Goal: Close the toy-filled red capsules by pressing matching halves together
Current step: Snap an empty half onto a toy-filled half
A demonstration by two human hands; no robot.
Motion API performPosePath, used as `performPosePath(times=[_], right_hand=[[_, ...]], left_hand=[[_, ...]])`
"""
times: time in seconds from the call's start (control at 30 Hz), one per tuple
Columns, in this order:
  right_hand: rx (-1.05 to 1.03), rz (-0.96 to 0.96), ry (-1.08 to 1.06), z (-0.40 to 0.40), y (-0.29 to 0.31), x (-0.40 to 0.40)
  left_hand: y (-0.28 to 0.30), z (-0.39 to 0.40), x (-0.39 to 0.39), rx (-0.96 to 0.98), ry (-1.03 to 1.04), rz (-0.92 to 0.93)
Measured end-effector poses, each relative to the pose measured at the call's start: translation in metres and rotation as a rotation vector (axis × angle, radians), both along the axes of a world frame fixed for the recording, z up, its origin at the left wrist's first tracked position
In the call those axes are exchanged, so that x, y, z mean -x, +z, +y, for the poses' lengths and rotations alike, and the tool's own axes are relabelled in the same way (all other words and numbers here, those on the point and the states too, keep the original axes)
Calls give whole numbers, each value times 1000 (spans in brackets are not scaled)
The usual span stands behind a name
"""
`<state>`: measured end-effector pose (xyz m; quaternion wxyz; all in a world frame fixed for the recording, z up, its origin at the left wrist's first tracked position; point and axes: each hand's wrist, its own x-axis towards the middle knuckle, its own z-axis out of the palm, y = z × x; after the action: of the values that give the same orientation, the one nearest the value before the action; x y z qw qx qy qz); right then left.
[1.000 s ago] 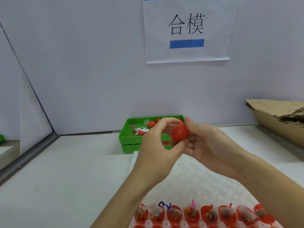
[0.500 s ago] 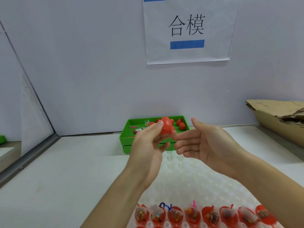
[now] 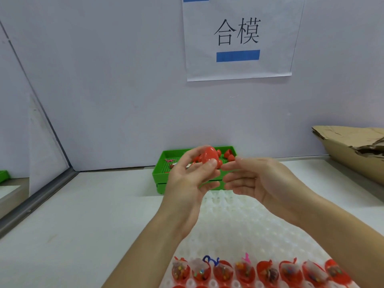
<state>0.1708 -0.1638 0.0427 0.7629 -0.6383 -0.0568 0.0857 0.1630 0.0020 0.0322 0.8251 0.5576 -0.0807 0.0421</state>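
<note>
Open halves point(image 3: 245, 271): a row of red capsule bottoms at the near edge, each stuffed with a small toy and standing mouth-up, probably so a top can be pressed straight down on it.
White tray point(image 3: 245, 223): a dimpled sheet whose cups keep the round halves from rolling; the rows behind the filled ones are bare.
Left hand point(image 3: 193, 179): raised above the tray, palm turned up, thumb and fingertips curled round a red capsule; it is held high and forward, likely on its way to the bin beyond.
Red capsule point(image 3: 208, 155): pinched in the left hand, looks whole and closed; no seam gap shows, though the fingers hide part of it.
Right hand point(image 3: 257, 179): just beside the left, fingers straight and loosely spread, holding nothing; it seems free to fetch the next piece.
Green bin point(image 3: 161, 175): flat basket against the wall, right behind the hands, holding several red pieces and some scraps; its spot suggests it takes finished capsules or stores tops, I cannot tell which.
Cardboard point(image 3: 349, 150): crumpled box far right, apart from the work.
Paper sign point(image 3: 239, 38): taped to the wall above.
</note>
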Motion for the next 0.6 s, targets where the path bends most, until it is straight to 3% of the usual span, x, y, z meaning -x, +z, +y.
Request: performPosePath(times=[0.07,0.13,0.47,0.6], right_hand=[[35,-51,15,1,0,1],[44,-81,32,2,0,3],[227,-214,16,6,1,8],[174,-236,-18,4,-2,5]], left_hand=[[-4,-1,0,-277,177,-110],[-7,-2,1,-421,261,-209],[-8,-10,6,-557,326,-377],[-4,-10,6,-572,244,-428]])
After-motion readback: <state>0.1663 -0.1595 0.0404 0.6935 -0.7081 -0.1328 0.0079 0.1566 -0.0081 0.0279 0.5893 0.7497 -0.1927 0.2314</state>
